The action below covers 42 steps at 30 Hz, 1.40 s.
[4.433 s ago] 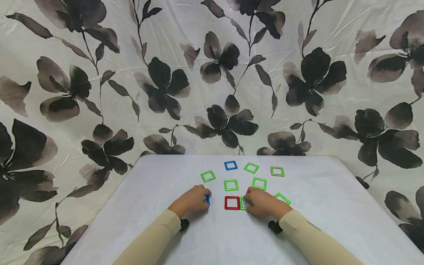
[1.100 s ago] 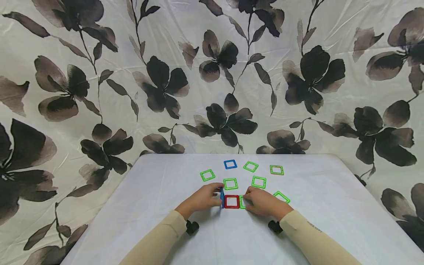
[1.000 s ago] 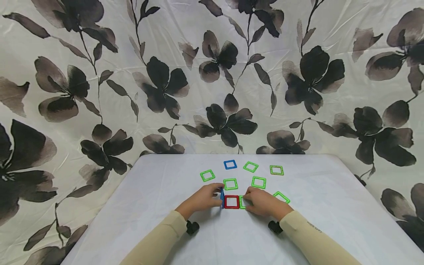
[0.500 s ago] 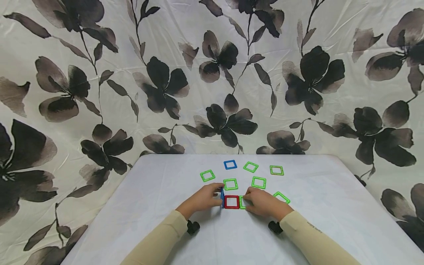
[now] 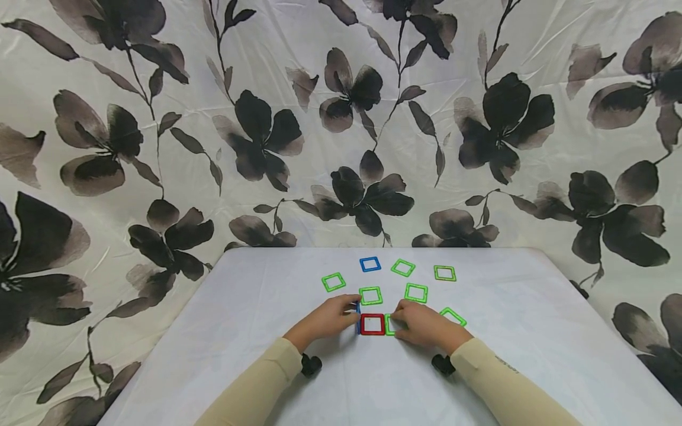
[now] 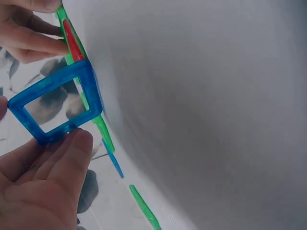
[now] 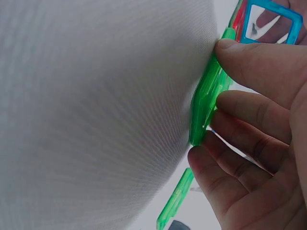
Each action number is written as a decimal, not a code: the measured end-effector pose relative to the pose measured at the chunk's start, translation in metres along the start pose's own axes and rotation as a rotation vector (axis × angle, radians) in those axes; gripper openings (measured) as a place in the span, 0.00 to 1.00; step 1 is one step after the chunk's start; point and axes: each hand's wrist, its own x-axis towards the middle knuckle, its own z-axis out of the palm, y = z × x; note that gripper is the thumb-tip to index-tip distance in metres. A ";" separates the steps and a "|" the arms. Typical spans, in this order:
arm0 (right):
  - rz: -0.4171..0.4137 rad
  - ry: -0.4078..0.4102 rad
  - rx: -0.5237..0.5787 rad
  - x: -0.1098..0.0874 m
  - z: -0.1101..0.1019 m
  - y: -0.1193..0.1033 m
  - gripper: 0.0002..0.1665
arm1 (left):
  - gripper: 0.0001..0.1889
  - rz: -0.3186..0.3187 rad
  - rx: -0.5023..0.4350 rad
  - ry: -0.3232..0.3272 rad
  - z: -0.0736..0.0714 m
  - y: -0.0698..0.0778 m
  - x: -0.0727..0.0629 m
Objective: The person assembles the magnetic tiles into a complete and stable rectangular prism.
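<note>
In the head view my left hand (image 5: 329, 319) holds a blue square magnetic tile (image 5: 359, 319) on edge, against the left side of a red square magnetic tile (image 5: 373, 334). The left wrist view shows this blue tile (image 6: 48, 84) standing upright, with thumb and fingers at its edges. My right hand (image 5: 423, 324) grips a green square magnetic tile (image 5: 389, 325) that lies flat against the red tile's right side. Up close in the right wrist view, thumb and fingers lie along the green tile (image 7: 206, 105). Part of it is hidden by the hand.
Behind the hands several loose tiles lie flat on the white table (image 5: 256, 284): a blue one (image 5: 370, 258), and green ones (image 5: 334, 289), (image 5: 370, 303) among them. Another green tile (image 5: 459, 319) lies partly behind the right hand. A floral cloth (image 5: 298, 225) hangs behind the table.
Since the earliest frame my left hand has carried the blue tile right, to the red tile's left edge. Over the last second its thumb has shifted slightly. The right hand has stayed in place.
</note>
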 end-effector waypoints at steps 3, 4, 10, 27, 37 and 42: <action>-0.005 0.001 -0.005 0.001 0.000 0.001 0.27 | 0.29 -0.007 -0.023 0.000 0.000 0.002 -0.001; -0.006 0.000 -0.004 0.001 0.000 0.001 0.27 | 0.29 -0.011 -0.036 0.000 0.001 0.002 -0.002; -0.011 -0.008 -0.017 0.000 0.000 0.000 0.26 | 0.30 -0.072 -0.174 -0.005 0.005 0.002 -0.002; -0.082 0.070 -0.043 -0.015 -0.010 0.007 0.21 | 0.29 -0.127 -0.363 0.008 0.011 0.004 -0.003; -0.084 0.125 -0.056 -0.026 -0.020 0.021 0.17 | 0.29 -0.115 -0.404 -0.002 0.010 0.001 -0.001; -0.036 0.155 -0.052 -0.031 -0.022 0.027 0.16 | 0.29 -0.122 -0.401 -0.003 0.010 0.000 -0.001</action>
